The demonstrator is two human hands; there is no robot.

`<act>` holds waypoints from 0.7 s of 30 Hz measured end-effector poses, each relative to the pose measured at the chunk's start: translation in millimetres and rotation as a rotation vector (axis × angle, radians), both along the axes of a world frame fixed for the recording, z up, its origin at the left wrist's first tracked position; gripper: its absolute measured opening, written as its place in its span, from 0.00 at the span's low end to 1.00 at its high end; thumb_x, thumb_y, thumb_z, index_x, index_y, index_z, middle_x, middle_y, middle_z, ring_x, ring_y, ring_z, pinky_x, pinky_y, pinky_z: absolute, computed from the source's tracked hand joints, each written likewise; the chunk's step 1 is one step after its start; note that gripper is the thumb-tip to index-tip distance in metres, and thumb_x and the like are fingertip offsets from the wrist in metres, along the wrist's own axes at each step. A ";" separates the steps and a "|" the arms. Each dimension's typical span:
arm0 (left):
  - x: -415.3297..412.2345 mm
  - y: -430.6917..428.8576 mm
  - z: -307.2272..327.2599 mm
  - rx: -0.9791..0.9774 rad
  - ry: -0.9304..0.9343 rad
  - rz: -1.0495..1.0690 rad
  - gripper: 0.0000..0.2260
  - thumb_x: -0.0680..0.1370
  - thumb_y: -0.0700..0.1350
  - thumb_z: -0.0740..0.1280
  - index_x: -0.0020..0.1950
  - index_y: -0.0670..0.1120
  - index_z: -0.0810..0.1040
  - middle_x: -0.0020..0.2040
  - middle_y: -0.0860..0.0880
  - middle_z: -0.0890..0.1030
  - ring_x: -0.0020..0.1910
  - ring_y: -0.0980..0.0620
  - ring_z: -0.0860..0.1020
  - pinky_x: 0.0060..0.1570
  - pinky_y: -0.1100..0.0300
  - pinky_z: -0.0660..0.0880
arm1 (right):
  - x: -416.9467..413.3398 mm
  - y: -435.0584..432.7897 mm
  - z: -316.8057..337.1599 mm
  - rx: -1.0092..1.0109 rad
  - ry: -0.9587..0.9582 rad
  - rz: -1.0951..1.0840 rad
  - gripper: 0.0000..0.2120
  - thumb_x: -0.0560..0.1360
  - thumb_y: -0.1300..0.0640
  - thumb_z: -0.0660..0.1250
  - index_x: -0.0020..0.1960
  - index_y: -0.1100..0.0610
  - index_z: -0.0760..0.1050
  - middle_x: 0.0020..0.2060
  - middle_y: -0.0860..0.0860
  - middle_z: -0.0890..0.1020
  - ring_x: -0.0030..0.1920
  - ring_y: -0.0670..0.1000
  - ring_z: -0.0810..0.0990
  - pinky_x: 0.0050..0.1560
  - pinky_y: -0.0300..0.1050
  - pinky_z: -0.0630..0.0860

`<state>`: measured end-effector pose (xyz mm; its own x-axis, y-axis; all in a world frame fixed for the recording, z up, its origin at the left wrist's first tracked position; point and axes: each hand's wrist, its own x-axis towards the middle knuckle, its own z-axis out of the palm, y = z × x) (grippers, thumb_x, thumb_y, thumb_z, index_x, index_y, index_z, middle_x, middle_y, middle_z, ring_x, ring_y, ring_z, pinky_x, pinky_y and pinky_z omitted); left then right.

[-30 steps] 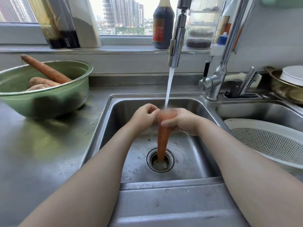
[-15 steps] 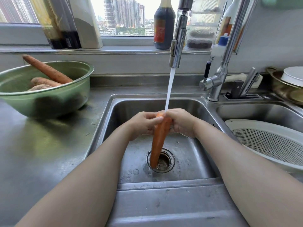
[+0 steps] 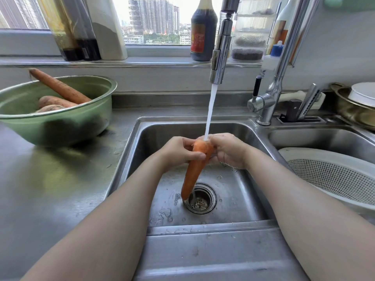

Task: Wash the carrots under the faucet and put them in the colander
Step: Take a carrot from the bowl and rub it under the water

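An orange carrot (image 3: 195, 169) hangs nearly upright over the sink drain (image 3: 200, 198), thick end up, tip pointing down-left. My left hand (image 3: 178, 152) grips its thick end from the left and my right hand (image 3: 227, 150) grips it from the right. Water from the faucet (image 3: 220, 55) streams onto the carrot's top. Three unwashed carrots (image 3: 58, 88) lie in a green bowl (image 3: 67, 126) on the counter at the left. The white colander (image 3: 332, 177) sits in the right basin with nothing visible in it.
Bottles and jars (image 3: 204, 31) line the windowsill behind the sink (image 3: 243, 189). The faucet handle and a knife holder (image 3: 300, 112) stand at the back right, beside a brass pot (image 3: 353, 110) with a white lid. Steel counter (image 3: 50, 189) stretches to the left.
The carrot has tilted so its tip swung left off the drain's middle, and both hands have shifted round its thick end under the running water.
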<state>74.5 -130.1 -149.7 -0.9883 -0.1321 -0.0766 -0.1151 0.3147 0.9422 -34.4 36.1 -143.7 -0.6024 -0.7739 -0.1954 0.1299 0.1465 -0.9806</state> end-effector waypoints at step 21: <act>-1.1 1.0 -2.1 0.003 0.005 0.000 0.14 0.76 0.46 0.78 0.60 0.48 0.85 0.50 0.50 0.88 0.52 0.51 0.87 0.59 0.51 0.82 | 0.0 2.9 1.0 -0.003 -0.008 -0.021 0.13 0.83 0.65 0.61 0.64 0.67 0.80 0.57 0.69 0.83 0.53 0.62 0.85 0.53 0.59 0.85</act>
<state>73.4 -129.1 -151.8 -0.9886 -0.1320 -0.0719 -0.1103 0.3120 0.9437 -34.5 39.0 -142.7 -0.6167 -0.7618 -0.1984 0.1409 0.1411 -0.9799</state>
